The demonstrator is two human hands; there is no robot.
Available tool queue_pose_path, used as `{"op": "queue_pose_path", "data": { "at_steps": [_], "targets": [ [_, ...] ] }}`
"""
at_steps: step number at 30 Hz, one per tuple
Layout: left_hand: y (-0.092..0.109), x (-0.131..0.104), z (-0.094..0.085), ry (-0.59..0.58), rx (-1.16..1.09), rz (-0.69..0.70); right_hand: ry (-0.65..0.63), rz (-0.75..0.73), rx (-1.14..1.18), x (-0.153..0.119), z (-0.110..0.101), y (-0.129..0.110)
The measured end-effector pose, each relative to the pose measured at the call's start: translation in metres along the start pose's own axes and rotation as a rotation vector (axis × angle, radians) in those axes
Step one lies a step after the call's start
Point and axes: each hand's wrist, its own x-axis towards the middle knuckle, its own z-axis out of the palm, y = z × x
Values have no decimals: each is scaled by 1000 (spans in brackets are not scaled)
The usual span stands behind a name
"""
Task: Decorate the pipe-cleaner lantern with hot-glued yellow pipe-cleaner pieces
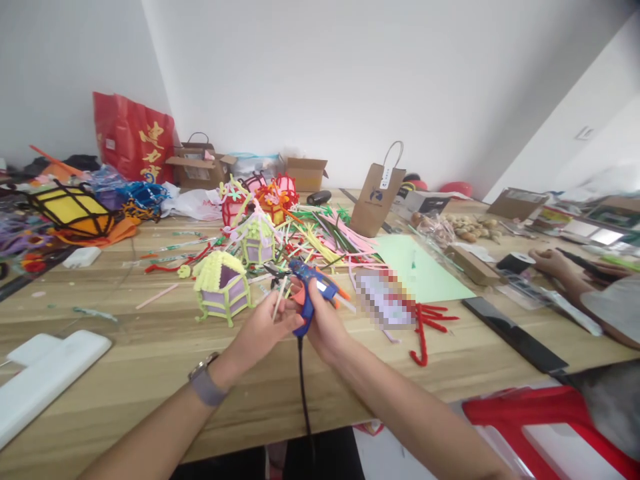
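Note:
My right hand (326, 320) is wrapped round a blue hot glue gun (306, 308) with orange parts. Its black cord (303, 380) drops over the table's front edge. Beside it my left hand (277, 323), with a watch on the wrist, pinches a thin pale stick (280, 298) standing almost upright; its exact kind is unclear. The hands are close together, and the fingertips partly hide each other. Just left of them stands a small house-shaped lantern (221, 290) of yellow-green pipe cleaners with lilac panels. A similar lantern (257, 240) sits behind it.
Loose pipe cleaners (325, 243) lie heaped behind my hands. Red pipe cleaners (423, 333), a green sheet (420, 267) and a black flat object (513, 333) are on the right. A white power strip (55, 380) lies front left. Another person's hand (557, 267) is at far right.

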Motion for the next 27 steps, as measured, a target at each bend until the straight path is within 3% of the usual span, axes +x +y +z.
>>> {"op": "queue_pose_path", "data": {
  "at_steps": [3,6,7,8,10,11,12,13,15,18,22,25,27],
  "targets": [
    [1,-7,6,27,87,18,-113,-81,-192,-12,-3,8],
    [4,-8,2,51,13,-23,-274,-200,-687,-24,-40,-19],
    [5,-7,0,62,-27,-38,-214,-262,-869,-28,-61,-34],
    [7,-6,-2,78,-56,-54,-54,-380,-1044,-31,-85,-50],
    [9,-3,-4,114,-65,-84,389,-575,-1319,-39,-137,-80],
    [10,-3,-4,127,-53,-96,551,-529,-1441,-43,-162,-93],
    [11,-2,-4,133,-37,-104,631,-395,-1541,-46,-184,-102],
    [11,-2,-3,131,-20,-107,611,-235,-1616,-48,-203,-109],
    [11,-3,0,106,8,-101,555,-150,-1638,-48,-229,-118],
    [8,-4,3,66,39,-68,546,-199,-1651,-36,-244,-127],
    [4,-4,4,76,76,-58,653,-376,-1676,-16,-246,-133],
    [3,-2,2,120,92,-64,714,-541,-1667,-19,-245,-122],
    [4,-1,1,145,96,-78,673,-629,-1654,-27,-244,-109]
  ]
}}
